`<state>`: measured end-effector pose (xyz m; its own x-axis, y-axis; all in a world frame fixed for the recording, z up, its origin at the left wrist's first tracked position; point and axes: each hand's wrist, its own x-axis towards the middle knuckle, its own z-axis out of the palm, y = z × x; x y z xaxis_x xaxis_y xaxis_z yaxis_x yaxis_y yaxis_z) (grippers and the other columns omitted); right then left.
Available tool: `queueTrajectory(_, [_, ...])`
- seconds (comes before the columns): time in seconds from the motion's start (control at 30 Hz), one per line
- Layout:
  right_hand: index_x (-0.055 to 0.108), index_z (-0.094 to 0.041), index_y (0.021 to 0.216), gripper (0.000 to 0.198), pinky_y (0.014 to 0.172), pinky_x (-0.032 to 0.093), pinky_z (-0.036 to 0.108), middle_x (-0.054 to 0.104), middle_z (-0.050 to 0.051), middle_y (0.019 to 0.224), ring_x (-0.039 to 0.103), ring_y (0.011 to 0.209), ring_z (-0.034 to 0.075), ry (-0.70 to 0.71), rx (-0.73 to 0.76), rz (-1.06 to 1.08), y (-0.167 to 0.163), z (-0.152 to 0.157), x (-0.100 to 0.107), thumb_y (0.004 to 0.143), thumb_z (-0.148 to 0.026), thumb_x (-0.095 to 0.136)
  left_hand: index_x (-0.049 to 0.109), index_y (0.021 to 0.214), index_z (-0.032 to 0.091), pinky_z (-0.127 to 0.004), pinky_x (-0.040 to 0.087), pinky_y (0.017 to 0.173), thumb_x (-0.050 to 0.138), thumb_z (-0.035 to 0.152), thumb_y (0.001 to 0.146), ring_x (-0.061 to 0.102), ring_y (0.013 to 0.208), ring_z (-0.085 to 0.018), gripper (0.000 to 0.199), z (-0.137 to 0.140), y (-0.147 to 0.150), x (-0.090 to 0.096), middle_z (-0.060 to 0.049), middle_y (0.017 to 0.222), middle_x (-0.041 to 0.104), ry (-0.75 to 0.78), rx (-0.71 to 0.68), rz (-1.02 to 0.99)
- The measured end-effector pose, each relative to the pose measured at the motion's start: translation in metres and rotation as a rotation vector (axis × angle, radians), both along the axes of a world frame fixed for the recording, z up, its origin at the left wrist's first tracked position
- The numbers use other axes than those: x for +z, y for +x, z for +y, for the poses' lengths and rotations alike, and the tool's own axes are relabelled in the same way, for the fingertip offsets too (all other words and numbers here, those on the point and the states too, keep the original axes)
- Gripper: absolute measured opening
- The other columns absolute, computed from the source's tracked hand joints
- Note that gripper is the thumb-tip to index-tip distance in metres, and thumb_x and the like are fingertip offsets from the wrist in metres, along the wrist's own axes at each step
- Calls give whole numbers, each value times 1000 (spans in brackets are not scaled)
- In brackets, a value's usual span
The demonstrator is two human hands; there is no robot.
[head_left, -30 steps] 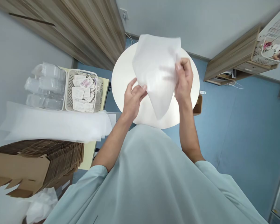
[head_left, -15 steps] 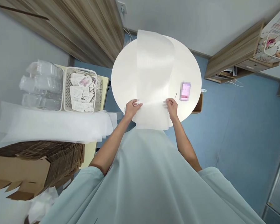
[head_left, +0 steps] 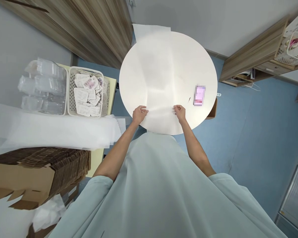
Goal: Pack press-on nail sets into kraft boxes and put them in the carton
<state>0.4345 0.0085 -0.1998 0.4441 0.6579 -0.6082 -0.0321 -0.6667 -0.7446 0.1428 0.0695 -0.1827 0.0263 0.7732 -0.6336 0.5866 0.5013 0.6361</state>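
A long translucent white foam sheet [head_left: 159, 72] runs away from my body across the round white table [head_left: 203, 62], and its far end reaches past the table's back edge. My left hand [head_left: 139, 114] pinches the sheet's left edge near the front of the table. At the opposite edge, my right hand [head_left: 180, 112] is closed on the sheet with thumb and fingers together. The near end of the sheet lies between my hands and my shirt. To the right on the table is a phone with a blurred pink screen [head_left: 199, 96], with a small dark object [head_left: 189, 99] beside it.
On my left, a side table [head_left: 95, 163] bears a white basket of cards [head_left: 85, 110], clear plastic packs [head_left: 49, 87] and a stack of white sheets [head_left: 57, 132]. Folded brown cardboard boxes [head_left: 64, 168] stand nearer me. A wooden cabinet [head_left: 260, 54] is at the right wall.
The foam sheet's far part has swung left and straightened, its curl flattening toward the table's back edge. Both hands keep their hold, the right having shifted slightly left.
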Motion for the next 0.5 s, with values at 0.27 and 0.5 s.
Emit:
queueTrajectory(0.27, [65, -23, 98, 16, 73, 60, 24, 81, 5, 102, 73, 84, 13, -74, 20, -52, -3, -10, -11, 102, -38, 66, 80, 132, 23, -53, 61, 121, 69, 21, 99, 75, 136, -37, 34, -10, -35, -11, -15, 136, 81, 197, -311, 233])
queueTrajectory(0.5, [63, -25, 97, 17, 76, 63, 28, 83, 5, 102, 76, 83, 16, -99, 51, -145, 8, -5, -24, 104, -40, 66, 79, 146, 26, -66, 49, 137, 77, 15, 87, 51, 167, -45, 60, -34, -74, -28, -16, 176, 59, 198, -616, 286])
